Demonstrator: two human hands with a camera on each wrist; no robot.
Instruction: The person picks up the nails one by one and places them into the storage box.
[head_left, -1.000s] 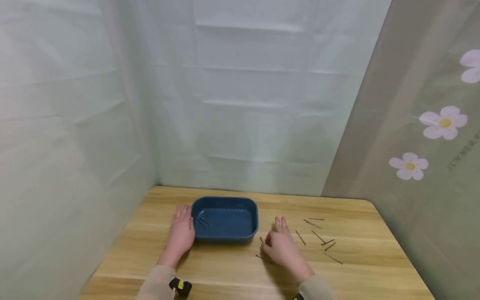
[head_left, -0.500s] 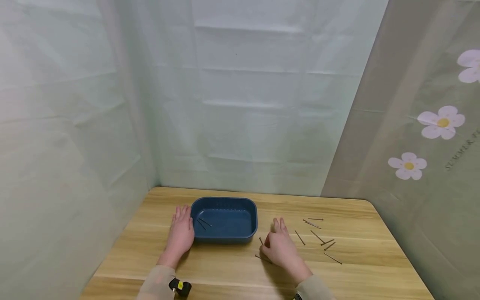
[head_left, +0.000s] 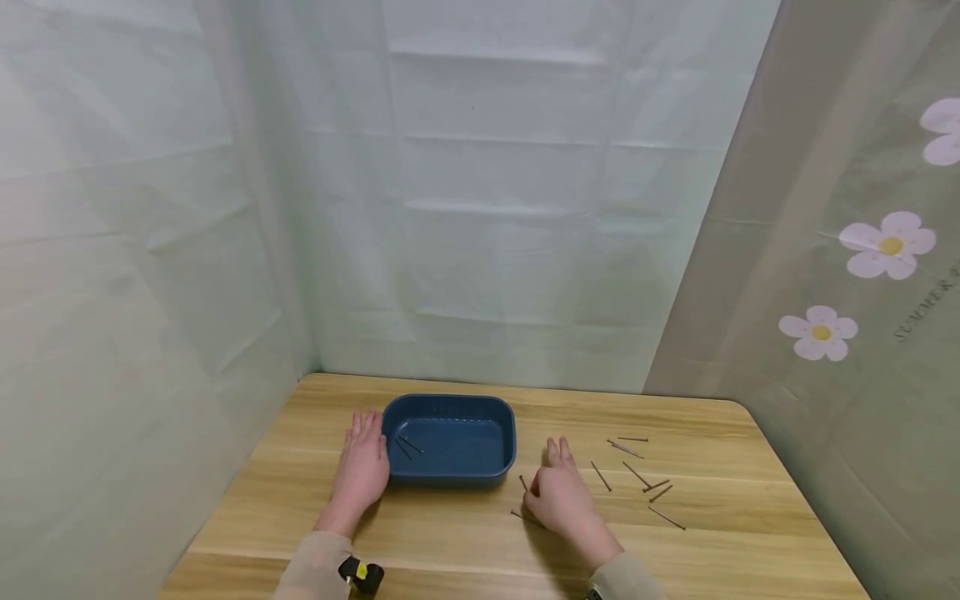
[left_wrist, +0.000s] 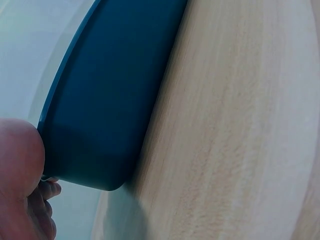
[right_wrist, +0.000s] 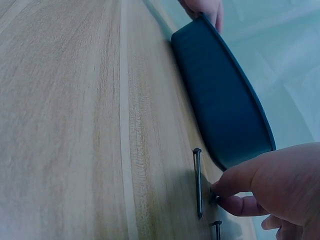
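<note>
right wrist view: right hand (right_wrist: 280, 187) grip pinching at a nail (right_wrist: 198, 182) lying just left of its fingertips, long axis running alongside the blue tray (right_wrist: 220, 105); left hand (head_left: 362, 467) flat, open.

Dark, slender nails are lying flat on the wooden table; one nail (right_wrist: 198, 182) is resting just beside the near corner of the blue tray (head_left: 501, 454), its head pointing towards the tray; a second nail (right_wrist: 216, 229) is lying close behind it, mostly cut off from view; a loose scatter of nails (head_left: 637, 475) is lying at mixed angles further right; two nails (head_left: 407, 446) are sitting inside the shallow, round-cornered tray, near its left end.
</note>
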